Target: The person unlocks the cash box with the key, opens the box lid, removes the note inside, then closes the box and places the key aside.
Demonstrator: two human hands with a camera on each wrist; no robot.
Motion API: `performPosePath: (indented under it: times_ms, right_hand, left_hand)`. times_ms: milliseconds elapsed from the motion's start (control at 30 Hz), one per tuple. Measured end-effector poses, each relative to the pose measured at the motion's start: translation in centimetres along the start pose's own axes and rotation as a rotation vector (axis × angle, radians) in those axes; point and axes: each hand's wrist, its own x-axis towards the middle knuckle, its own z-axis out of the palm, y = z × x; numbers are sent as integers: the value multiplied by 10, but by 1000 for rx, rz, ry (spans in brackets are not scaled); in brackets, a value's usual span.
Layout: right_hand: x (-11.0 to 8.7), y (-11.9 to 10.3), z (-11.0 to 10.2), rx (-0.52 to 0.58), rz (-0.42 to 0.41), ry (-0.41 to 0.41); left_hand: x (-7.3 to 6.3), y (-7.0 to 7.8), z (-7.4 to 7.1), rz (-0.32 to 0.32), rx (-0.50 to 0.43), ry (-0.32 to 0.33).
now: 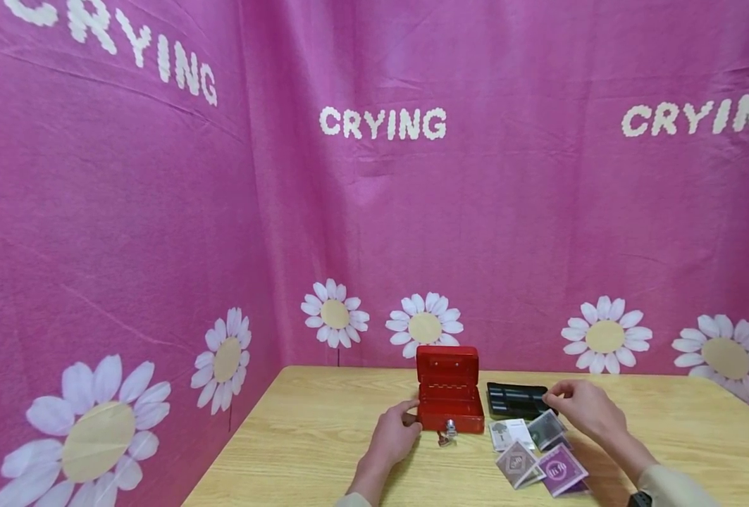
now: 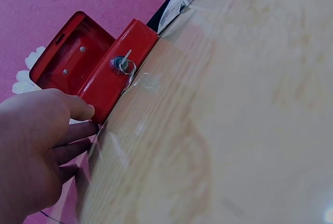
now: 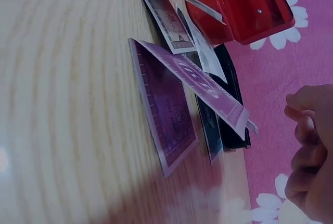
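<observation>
A red cash box (image 1: 450, 415) stands on the table with its lid (image 1: 447, 365) raised. A key with a ring (image 2: 126, 63) sits in its front lock. My left hand (image 1: 392, 436) rests its thumb and fingertips against the box's left front corner, the fingers loosely extended. My right hand (image 1: 586, 408) is at the right end of a black compartment tray (image 1: 516, 400), fingers curled and thumb close to the index finger. Nothing shows between them. In front of the tray lie folded banknotes: a purple one (image 1: 562, 470), a grey-brown one (image 1: 517, 463), a whitish one (image 1: 510, 433) and a dark green one (image 1: 545, 429).
The wood-grain table (image 1: 298, 436) ends at a pink curtain (image 1: 507, 211) with daisies and white lettering, which hangs behind and at the left. In the right wrist view the folded purple note (image 3: 208, 86) stands tented up from the tabletop.
</observation>
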Motion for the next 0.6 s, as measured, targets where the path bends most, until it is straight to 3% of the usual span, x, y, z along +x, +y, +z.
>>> performPosePath:
  times_ms: [600]
  right_hand:
    - [15, 4, 11, 31, -10, -31]
  left_hand:
    - [1, -3, 1, 5, 5, 6]
